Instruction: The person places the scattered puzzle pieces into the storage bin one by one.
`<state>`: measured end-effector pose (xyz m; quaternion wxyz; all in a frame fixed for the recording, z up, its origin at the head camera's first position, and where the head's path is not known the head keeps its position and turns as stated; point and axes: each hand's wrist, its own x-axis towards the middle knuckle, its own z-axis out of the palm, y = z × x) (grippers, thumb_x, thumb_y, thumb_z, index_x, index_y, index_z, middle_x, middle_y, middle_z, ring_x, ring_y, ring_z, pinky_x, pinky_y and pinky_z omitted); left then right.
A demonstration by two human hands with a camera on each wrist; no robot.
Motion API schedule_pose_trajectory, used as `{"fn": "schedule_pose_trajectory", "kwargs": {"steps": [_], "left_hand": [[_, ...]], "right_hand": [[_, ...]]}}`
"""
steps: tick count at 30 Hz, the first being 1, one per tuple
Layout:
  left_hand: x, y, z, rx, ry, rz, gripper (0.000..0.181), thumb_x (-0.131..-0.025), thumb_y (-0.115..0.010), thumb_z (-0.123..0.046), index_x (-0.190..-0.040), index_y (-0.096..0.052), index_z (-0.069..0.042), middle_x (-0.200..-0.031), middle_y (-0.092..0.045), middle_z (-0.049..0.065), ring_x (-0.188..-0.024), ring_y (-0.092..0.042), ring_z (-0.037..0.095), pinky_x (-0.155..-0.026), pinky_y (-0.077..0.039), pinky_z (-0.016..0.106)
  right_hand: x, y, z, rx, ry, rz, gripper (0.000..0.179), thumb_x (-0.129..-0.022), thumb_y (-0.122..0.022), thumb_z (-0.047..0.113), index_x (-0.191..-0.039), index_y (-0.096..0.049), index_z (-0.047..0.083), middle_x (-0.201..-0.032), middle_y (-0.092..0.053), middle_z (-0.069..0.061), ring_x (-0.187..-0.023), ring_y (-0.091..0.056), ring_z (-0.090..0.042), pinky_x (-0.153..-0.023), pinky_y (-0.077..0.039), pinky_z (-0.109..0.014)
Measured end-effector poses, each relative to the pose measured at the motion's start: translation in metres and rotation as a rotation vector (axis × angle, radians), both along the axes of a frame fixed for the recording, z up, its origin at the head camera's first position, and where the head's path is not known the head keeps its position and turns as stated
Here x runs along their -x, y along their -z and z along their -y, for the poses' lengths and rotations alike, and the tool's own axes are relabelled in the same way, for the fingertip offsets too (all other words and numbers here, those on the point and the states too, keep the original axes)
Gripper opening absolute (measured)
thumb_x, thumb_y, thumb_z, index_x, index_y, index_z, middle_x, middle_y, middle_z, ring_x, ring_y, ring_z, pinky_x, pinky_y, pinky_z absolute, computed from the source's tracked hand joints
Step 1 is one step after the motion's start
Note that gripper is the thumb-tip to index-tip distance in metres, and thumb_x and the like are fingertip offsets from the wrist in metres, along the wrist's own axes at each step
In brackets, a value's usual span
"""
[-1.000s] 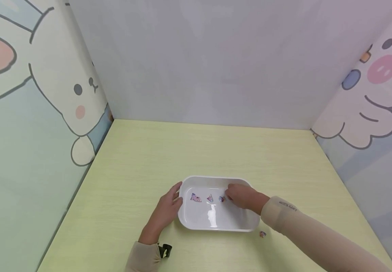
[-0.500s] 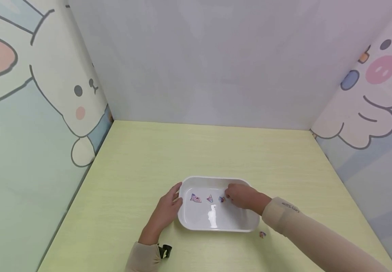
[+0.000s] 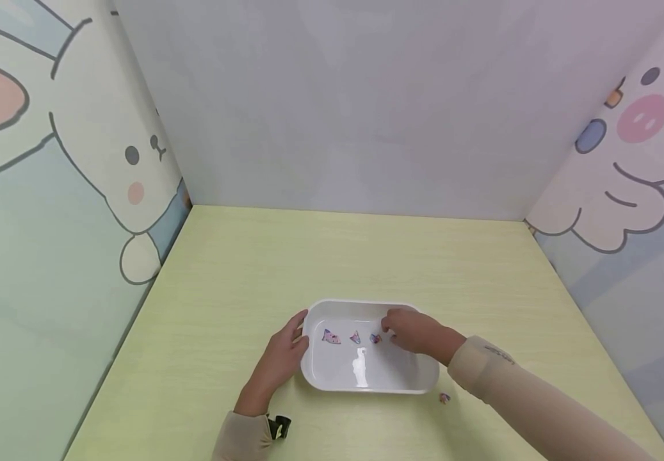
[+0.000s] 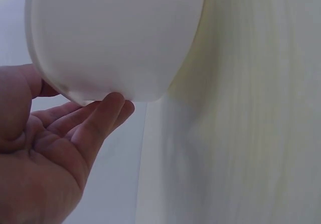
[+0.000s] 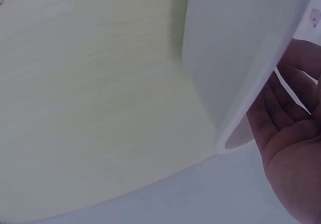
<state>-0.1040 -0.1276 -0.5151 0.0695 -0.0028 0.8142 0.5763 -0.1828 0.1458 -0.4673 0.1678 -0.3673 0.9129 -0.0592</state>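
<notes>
A white rectangular tray (image 3: 360, 374) with rounded corners stands on the table. My left hand (image 3: 280, 354) holds its left end. In the left wrist view, the fingertips (image 4: 113, 103) press against the tray's outer wall. Inside the tray lie three small flat printed pieces in a row: a larger pink and purple piece (image 3: 332, 337), a pointed piece (image 3: 355, 337) and a red and blue piece (image 3: 375, 339). My right hand (image 3: 415, 330) reaches over the right end, thumb and fingers loosely bent and apart near the rightmost piece. Nothing shows between them.
Outside the tray's front right corner lies another small printed piece (image 3: 444, 398). A black band-like object (image 3: 279, 427) shows beside the left sleeve. The pale yellow table (image 3: 355, 250) meets a grey back wall (image 3: 355, 115) and cartoon-printed side walls.
My right hand's thumb and fingers have spread slightly apart and drawn back a little from the rightmost piece. The left hand, tray and pieces look the same.
</notes>
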Motion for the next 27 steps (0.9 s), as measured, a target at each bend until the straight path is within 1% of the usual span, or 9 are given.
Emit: {"fn": "schedule_pose_trajectory", "kwargs": {"steps": [4, 12, 15, 21, 27], "left_hand": [[0.0, 0.001, 0.001, 0.003, -0.001, 0.001, 0.052, -0.1, -0.046, -0.01, -0.15, -0.034, -0.004, -0.146, -0.042, 0.022, -0.123, -0.052, 0.035, -0.092, -0.051, 0.045], [0.001, 0.003, 0.002, 0.021, 0.004, -0.003, 0.052, -0.1, -0.047, -0.009, -0.15, -0.034, -0.004, -0.145, -0.043, 0.023, -0.124, -0.051, 0.037, -0.092, -0.051, 0.044], [0.001, 0.003, 0.002, 0.023, 0.004, -0.003, 0.052, -0.1, -0.047, -0.009, -0.15, -0.035, -0.004, -0.145, -0.043, 0.023, -0.124, -0.051, 0.037, -0.092, -0.05, 0.044], [0.001, 0.004, 0.002, 0.031, -0.002, 0.001, 0.052, -0.1, -0.047, -0.01, -0.15, -0.035, -0.005, -0.146, -0.043, 0.021, -0.125, -0.05, 0.037, -0.093, -0.05, 0.045], [0.002, 0.004, 0.001, 0.023, -0.002, 0.009, 0.052, -0.1, -0.047, -0.01, -0.15, -0.035, -0.005, -0.146, -0.042, 0.021, -0.125, -0.05, 0.037, -0.093, -0.05, 0.044]], "right_hand": [[0.001, -0.006, -0.001, 0.02, 0.036, 0.034, 0.012, -0.083, -0.072, -0.001, -0.095, -0.07, 0.002, -0.089, -0.06, -0.006, -0.08, -0.058, -0.02, -0.073, -0.053, -0.036], [0.001, -0.017, -0.006, 0.066, 0.058, 0.049, 0.014, -0.084, -0.073, 0.001, -0.097, -0.069, 0.002, -0.095, -0.061, -0.007, -0.082, -0.059, -0.018, -0.07, -0.054, -0.032], [0.0, -0.021, -0.007, 0.067, 0.067, 0.039, 0.015, -0.085, -0.072, 0.001, -0.099, -0.069, 0.002, -0.095, -0.061, -0.006, -0.083, -0.059, -0.017, -0.071, -0.054, -0.032], [0.0, -0.028, -0.011, 0.086, 0.111, 0.026, 0.016, -0.086, -0.071, 0.001, -0.102, -0.069, 0.001, -0.095, -0.061, -0.005, -0.085, -0.06, -0.019, -0.073, -0.054, -0.034], [0.0, -0.03, -0.02, 0.127, 0.129, 0.009, 0.017, -0.087, -0.071, 0.001, -0.103, -0.069, 0.0, -0.095, -0.062, -0.007, -0.086, -0.06, -0.02, -0.073, -0.054, -0.034]]}}
